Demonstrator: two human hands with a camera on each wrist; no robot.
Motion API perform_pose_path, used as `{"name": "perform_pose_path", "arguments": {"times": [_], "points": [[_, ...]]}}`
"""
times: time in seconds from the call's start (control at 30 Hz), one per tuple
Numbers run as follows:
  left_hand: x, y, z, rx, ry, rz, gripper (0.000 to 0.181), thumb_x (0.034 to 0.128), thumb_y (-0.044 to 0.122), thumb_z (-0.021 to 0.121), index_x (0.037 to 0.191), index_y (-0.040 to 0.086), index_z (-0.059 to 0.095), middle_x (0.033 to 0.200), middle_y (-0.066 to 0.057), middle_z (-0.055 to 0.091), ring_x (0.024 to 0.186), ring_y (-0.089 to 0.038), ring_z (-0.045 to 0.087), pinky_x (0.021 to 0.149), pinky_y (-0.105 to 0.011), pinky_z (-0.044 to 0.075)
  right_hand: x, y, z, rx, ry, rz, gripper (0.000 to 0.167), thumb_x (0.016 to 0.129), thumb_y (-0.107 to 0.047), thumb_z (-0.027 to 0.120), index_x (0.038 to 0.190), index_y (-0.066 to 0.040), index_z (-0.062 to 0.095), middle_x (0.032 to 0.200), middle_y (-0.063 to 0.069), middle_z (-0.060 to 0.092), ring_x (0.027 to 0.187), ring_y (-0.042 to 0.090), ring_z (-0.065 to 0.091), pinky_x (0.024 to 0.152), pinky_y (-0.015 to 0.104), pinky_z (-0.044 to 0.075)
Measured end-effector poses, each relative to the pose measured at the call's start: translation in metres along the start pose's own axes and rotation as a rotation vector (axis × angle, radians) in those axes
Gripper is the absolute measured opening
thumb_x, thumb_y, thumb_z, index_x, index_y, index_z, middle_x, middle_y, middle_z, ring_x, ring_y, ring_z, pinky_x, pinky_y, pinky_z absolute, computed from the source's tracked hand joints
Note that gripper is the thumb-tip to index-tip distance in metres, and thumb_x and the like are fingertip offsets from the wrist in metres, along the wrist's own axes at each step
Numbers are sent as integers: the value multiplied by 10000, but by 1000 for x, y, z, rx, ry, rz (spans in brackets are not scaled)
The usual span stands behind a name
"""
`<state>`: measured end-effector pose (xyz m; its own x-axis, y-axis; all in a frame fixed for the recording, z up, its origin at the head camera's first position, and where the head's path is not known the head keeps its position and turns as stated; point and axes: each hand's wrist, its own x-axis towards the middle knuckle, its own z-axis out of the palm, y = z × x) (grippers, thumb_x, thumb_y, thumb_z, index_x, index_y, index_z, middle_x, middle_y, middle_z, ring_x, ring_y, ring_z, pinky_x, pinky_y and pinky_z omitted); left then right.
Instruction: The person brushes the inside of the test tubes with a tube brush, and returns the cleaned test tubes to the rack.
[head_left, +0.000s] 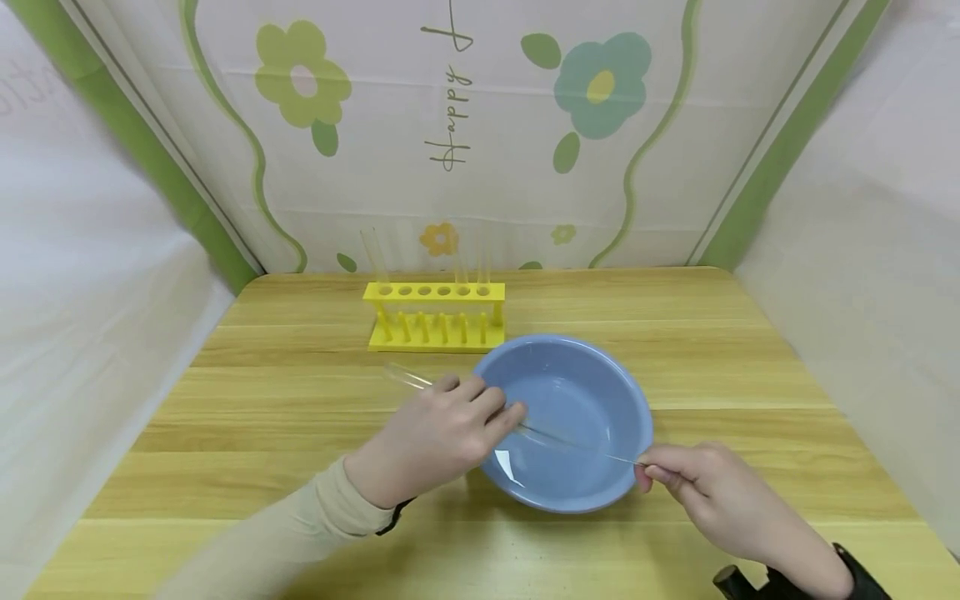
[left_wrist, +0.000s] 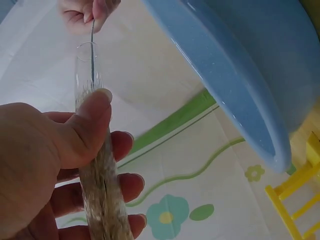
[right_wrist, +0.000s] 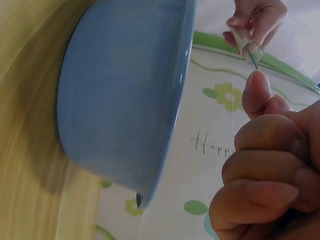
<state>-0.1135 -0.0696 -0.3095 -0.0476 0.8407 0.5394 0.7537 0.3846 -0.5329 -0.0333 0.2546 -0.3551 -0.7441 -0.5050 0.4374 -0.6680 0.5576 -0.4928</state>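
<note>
My left hand (head_left: 442,429) grips a clear glass test tube (head_left: 407,377) above the blue basin (head_left: 647,417), fingers on one side and thumb on the other. Inside the tube, the pale bristles of a test tube brush (left_wrist: 104,192) show through the glass in the left wrist view. The brush's thin wire handle (head_left: 621,459) runs out of the tube's mouth to the right. Its end is pinched between thumb and forefinger of my right hand (head_left: 705,496), by the basin's right rim. In the right wrist view, that hand's other fingers are curled.
A yellow test tube rack (head_left: 435,344) stands behind the basin to the left, with clear tubes (head_left: 375,254) upright at its left end and right end. All this is on a wooden table (head_left: 247,433), enclosed by white fabric walls, the back one flower-printed.
</note>
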Motion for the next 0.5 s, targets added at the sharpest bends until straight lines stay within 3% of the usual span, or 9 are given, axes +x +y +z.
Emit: {"name": "perform_pose_path", "arguments": {"times": [0.27,0.5], "points": [[5,3,-2,29,11,10,274,988,-2,483,1009,121,726,766,11,567,630,-136,514,548,-217,468,8,-2,6,275,-89,7,399,931,148,530,954,-239,622,616,-106,386,572,-74,342,480,153,387],[9,6,-5,35,23,18,286,961,-11,507,1032,128,748,770,10,566,642,-148,501,570,-245,509,17,-2,14,542,-195,77,341,992,119,435,925,-163,615,561,-7,368,499,-40,351,388,184,335]]}}
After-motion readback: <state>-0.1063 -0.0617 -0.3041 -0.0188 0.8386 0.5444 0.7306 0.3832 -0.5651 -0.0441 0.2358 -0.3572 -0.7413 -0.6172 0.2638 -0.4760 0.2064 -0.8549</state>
